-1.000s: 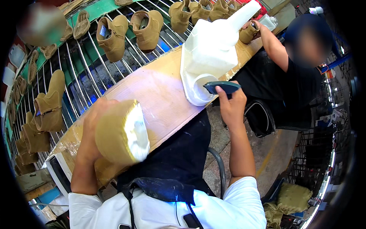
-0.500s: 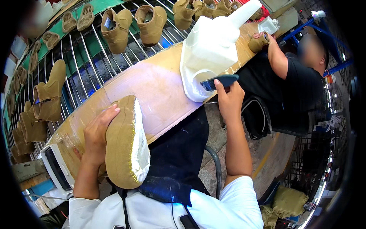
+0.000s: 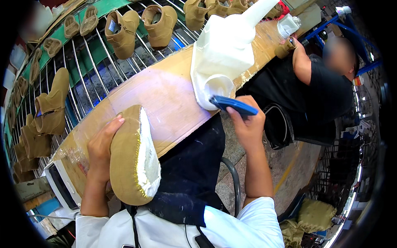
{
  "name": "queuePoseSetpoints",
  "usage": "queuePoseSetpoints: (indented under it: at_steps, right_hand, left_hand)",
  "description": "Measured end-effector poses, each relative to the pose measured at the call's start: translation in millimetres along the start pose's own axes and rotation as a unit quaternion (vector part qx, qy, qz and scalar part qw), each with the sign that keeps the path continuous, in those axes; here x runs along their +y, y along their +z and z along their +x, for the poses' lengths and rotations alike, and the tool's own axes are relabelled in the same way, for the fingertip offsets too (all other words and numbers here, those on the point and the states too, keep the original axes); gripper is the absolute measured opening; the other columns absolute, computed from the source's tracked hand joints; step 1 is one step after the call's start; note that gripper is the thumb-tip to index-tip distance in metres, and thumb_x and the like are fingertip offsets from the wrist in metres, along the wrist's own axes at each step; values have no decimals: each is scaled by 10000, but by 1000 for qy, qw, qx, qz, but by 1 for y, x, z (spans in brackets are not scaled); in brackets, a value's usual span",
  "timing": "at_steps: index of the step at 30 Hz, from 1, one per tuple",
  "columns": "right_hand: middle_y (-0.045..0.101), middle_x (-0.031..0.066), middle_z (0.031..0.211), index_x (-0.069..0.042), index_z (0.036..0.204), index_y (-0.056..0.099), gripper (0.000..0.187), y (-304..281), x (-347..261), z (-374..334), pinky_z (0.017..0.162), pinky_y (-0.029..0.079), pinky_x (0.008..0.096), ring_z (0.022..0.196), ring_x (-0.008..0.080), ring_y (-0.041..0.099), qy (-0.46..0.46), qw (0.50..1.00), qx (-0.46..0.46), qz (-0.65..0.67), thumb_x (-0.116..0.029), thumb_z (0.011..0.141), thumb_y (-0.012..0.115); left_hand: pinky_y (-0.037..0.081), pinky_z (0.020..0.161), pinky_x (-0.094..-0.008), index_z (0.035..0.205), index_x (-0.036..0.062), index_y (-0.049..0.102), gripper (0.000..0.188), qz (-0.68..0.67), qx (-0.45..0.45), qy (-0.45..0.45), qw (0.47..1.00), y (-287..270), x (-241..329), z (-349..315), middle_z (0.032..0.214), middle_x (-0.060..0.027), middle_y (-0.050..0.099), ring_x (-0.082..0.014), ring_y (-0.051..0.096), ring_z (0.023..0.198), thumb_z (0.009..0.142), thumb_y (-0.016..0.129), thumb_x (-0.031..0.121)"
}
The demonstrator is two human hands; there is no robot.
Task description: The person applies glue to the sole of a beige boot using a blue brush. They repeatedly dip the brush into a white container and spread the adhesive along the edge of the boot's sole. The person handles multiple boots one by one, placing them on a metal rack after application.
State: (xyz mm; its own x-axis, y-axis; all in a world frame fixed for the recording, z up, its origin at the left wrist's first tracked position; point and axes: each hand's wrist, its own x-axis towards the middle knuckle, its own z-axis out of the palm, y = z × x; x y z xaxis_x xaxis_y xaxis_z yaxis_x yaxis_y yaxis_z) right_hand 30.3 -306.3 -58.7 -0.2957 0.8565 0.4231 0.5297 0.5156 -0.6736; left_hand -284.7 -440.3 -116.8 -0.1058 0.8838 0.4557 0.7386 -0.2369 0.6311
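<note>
My left hand [image 3: 101, 146] grips a tan boot upper [image 3: 132, 161], held bottom side up, with a stitched rim and white lining showing along its right edge. My right hand [image 3: 247, 124] holds a blue-handled brush [image 3: 232, 105], whose tip sits at the round opening of a white glue jug [image 3: 221, 58] lying on its side. Both rest over a cardboard-covered bench [image 3: 161, 99] wrapped in clear tape.
Several tan boots [image 3: 120, 28] stand on a wire-rod conveyor rack [image 3: 91, 78] beyond the bench. A seated person in black [image 3: 326, 78] works at the bench's right end, holding another boot. Sacks [image 3: 314, 215] lie on the floor at lower right.
My left hand has turned the boot upper and brought it lower and closer to my body. My right hand with the brush stays at the jug's opening.
</note>
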Motion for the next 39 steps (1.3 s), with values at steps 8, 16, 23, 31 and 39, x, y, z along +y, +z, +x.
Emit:
queuePoseSetpoints:
  at_steps: [8,16,23,31,39]
  right_hand:
    - [576,123,846,-14,839,569,207,-8,-28,32,700,484,406,797,341,580,-141,946,-190,-224,-12,676,696]
    - [603,119,797,-3,842,654,125,6,14,37,616,469,337,676,287,600,-28,995,3,-97,-62,761,728]
    - [607,88,827,-8,884,654,191,17,34,54,685,473,310,751,248,598,-142,976,-145,-75,19,708,724]
    - [625,92,748,31,909,628,209,3,55,35,620,448,315,651,140,552,-13,999,-22,45,-134,810,708]
    - [579,21,734,14,875,608,180,28,63,7,578,382,227,627,69,490,162,951,85,251,-164,881,636]
  left_hand:
    - [531,836,-356,1188,57,561,490,-9,-6,-16,1000,1,-8,-5,1142,-187,650,-309,669,989,727,728,63]
    - [512,902,-387,1175,44,560,467,9,13,14,1000,1,-3,-4,1157,-201,638,-338,636,1064,735,715,46]
    - [493,938,-404,1201,32,553,471,-4,14,49,999,1,-11,-17,1170,-225,626,-353,616,1101,754,704,36]
    - [495,934,-400,1205,28,569,529,-9,14,76,997,3,4,-1,1155,-217,634,-346,623,1091,705,742,48]
    - [503,916,-420,1224,54,555,614,53,6,113,992,8,2,-19,1188,-234,609,-362,621,1083,659,783,133]
